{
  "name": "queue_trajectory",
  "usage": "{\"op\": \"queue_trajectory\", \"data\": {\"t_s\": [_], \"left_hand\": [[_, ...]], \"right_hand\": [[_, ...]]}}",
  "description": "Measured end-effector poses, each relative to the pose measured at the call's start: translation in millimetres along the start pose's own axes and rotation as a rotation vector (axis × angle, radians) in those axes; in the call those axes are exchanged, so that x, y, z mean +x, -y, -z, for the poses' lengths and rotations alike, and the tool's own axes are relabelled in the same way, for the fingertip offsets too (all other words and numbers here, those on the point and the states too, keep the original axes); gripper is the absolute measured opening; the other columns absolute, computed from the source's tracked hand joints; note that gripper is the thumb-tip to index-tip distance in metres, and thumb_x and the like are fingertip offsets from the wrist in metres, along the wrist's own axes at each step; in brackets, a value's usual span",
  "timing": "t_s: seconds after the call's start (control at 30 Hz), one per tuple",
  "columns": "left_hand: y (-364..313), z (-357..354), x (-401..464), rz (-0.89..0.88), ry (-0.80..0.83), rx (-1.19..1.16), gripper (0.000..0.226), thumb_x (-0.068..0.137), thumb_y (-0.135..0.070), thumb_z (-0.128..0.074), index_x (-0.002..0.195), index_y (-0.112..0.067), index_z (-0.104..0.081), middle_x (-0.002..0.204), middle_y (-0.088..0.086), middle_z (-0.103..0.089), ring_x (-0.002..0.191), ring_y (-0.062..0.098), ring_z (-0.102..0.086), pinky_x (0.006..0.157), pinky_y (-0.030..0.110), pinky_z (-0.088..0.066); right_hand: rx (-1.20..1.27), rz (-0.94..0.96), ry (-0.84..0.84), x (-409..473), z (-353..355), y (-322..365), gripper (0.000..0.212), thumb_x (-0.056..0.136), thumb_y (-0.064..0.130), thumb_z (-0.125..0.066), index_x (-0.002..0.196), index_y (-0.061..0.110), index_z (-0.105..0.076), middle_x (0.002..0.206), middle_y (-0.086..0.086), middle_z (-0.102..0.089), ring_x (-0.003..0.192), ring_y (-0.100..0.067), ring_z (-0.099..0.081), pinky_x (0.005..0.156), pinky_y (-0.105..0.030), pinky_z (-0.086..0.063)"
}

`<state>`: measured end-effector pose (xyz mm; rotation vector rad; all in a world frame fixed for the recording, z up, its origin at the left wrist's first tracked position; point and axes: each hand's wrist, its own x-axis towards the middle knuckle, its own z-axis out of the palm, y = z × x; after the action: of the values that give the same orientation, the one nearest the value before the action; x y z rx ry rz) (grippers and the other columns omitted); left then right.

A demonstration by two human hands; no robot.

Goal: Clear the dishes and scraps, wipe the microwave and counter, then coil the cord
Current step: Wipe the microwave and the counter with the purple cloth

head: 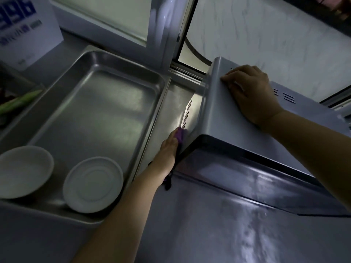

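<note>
The microwave [247, 133] sits on the steel counter [218, 234] just right of a metal tray [121, 118], its left side wall facing the gap between them. The left hand [169, 150] presses a purple cloth [179, 134] flat against that side wall near the vent slots — fingers look extended rather than curled, though the cloth hides their tips. The right hand [250, 93] lies spread on the top panel, fingers bent over its rear left edge, steadying the box. I judge the microwave heavy, rigid and smooth-skinned — likely to slide on the steel if pushed, so bracing from the top makes sense. A saucer [93, 184] and a white bowl [23, 170] rest in the tray's near end.
</note>
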<state>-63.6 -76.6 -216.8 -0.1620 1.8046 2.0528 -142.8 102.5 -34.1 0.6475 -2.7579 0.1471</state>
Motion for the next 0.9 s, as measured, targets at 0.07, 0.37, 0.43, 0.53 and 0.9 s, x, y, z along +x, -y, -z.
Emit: {"op": "queue_trajectory", "data": {"t_s": [0.07,0.37,0.43,0.53,0.9], "left_hand": [[8,-2,-22,-0.013,-0.027,-0.051,0.037,0.096,-0.051,-0.022,0.129,-0.061,-0.033,0.145,-0.018,-0.032,0.130,0.010,-0.039,0.109,0.040,-0.034],[13,-51,-79,-0.152,-0.393,-0.266,0.053,0.089,-0.048,-0.027,0.142,-0.044,-0.021,0.149,-0.015,-0.029,0.128,-0.002,-0.034,0.108,0.029,-0.026],[-3,-66,-85,-0.195,-0.507,-0.252,0.060,0.086,-0.049,-0.027,0.144,-0.039,-0.017,0.152,-0.010,-0.023,0.134,0.004,-0.029,0.111,0.029,-0.023],[-35,-97,-95,-0.362,-0.686,-0.181,0.063,0.086,-0.037,-0.030,0.147,-0.028,-0.019,0.152,-0.004,-0.027,0.134,0.005,-0.029,0.110,0.024,-0.023],[-15,-185,-110,-0.499,-0.805,0.159,0.062,0.085,-0.037,-0.029,0.139,-0.028,0.000,0.149,-0.009,0.006,0.138,0.007,0.003,0.114,0.023,0.001]], "right_hand": [[-0.023,-0.008,0.001,-1,2,2,0.025,0.097,0.017,-0.049,0.116,0.010,-0.063,0.120,-0.014,-0.059,0.112,-0.035,-0.050,0.098,-0.046,-0.035],[-0.267,0.066,0.047,-16,29,13,0.035,0.092,0.020,-0.054,0.126,0.017,-0.055,0.136,-0.012,-0.048,0.124,-0.033,-0.040,0.103,-0.044,-0.028],[-0.140,-0.002,-0.065,-33,40,12,0.030,0.093,0.019,-0.052,0.122,0.017,-0.059,0.132,-0.010,-0.051,0.121,-0.030,-0.043,0.099,-0.041,-0.031],[0.012,-0.063,-0.144,-71,56,5,0.023,0.092,0.017,-0.055,0.112,0.014,-0.067,0.125,-0.012,-0.057,0.116,-0.031,-0.048,0.094,-0.042,-0.037],[0.212,-0.141,-0.193,-200,73,-31,0.020,0.083,-0.001,-0.062,0.098,0.007,-0.071,0.113,-0.017,-0.062,0.101,-0.040,-0.055,0.085,-0.052,-0.045]]}}
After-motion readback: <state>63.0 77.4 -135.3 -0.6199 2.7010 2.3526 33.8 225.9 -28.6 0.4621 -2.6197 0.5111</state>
